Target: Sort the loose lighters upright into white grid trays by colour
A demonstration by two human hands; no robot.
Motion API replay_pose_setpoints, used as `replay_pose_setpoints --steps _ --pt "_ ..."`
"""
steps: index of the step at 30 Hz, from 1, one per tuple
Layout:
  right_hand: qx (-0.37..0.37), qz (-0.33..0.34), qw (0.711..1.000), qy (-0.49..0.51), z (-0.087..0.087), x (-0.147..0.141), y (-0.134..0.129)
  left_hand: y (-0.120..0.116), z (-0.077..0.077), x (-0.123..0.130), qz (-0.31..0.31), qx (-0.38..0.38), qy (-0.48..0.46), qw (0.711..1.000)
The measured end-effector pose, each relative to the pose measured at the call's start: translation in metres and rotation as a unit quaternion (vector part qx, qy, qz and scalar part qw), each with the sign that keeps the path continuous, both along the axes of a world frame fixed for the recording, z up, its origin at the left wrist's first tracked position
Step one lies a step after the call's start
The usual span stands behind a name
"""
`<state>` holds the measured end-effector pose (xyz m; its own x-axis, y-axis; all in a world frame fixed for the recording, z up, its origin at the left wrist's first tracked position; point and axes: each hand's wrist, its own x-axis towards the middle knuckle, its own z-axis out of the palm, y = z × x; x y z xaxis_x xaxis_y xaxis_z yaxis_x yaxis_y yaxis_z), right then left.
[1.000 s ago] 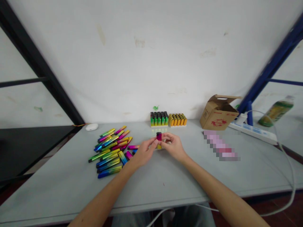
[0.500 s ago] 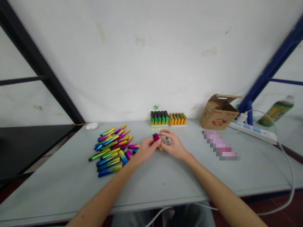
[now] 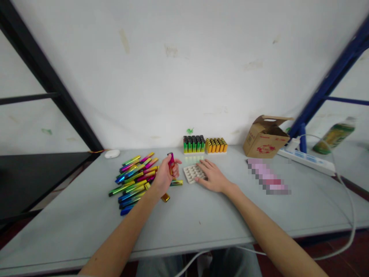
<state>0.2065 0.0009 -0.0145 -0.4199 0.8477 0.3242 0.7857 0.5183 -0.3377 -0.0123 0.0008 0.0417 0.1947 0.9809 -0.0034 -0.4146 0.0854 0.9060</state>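
Observation:
My left hand (image 3: 167,173) is closed around a magenta-and-gold lighter (image 3: 171,161), raised upright just left of the tray. A white tray (image 3: 190,174) with rows of small holes lies flat on the table; no lighters show in its visible holes. My right hand (image 3: 212,176) grips the tray's right end, fingers stretched over the back edge and thumb near the front; its palm hides that end. A pile of shiny lighters (image 3: 134,187) in blue, green, yellow and magenta spreads to the left, partly behind my left hand and forearm.
Against the wall stand one block of green-and-black lighters (image 3: 194,144) and one of yellow lighters (image 3: 216,145). At right are an open cardboard box (image 3: 265,140), a blurred pink item (image 3: 268,176), a power strip (image 3: 308,161) and a bottle (image 3: 334,136). A white case (image 3: 112,154) lies back left.
My left hand has drawn away leftward from the tray with the magenta lighter, which is now upright. More of the tray shows. My right hand has stayed at the tray.

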Motion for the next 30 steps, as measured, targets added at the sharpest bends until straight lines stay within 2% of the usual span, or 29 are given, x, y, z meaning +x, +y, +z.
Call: replay_pose_setpoints --steps 3,8,15,24,30 --pt "-0.007 -0.008 1.000 -0.002 -0.002 0.001 0.002 -0.001 0.001 -0.003 -0.058 -0.056 -0.017 0.997" --pt "-0.003 -0.008 1.000 0.015 -0.005 0.002 0.006 -0.001 -0.005 -0.001 -0.081 -0.071 0.018 0.994" --pt "0.002 -0.006 1.000 0.027 -0.009 0.001 0.007 -0.002 -0.007 0.003 -0.048 -0.046 0.090 0.994" --pt "-0.016 -0.013 1.000 0.014 -0.003 -0.001 0.003 -0.004 -0.005 0.008 0.002 -0.061 0.110 0.992" --pt "-0.013 -0.013 1.000 0.003 -0.003 -0.001 0.004 -0.004 -0.005 0.008 0.004 -0.059 0.104 0.993"
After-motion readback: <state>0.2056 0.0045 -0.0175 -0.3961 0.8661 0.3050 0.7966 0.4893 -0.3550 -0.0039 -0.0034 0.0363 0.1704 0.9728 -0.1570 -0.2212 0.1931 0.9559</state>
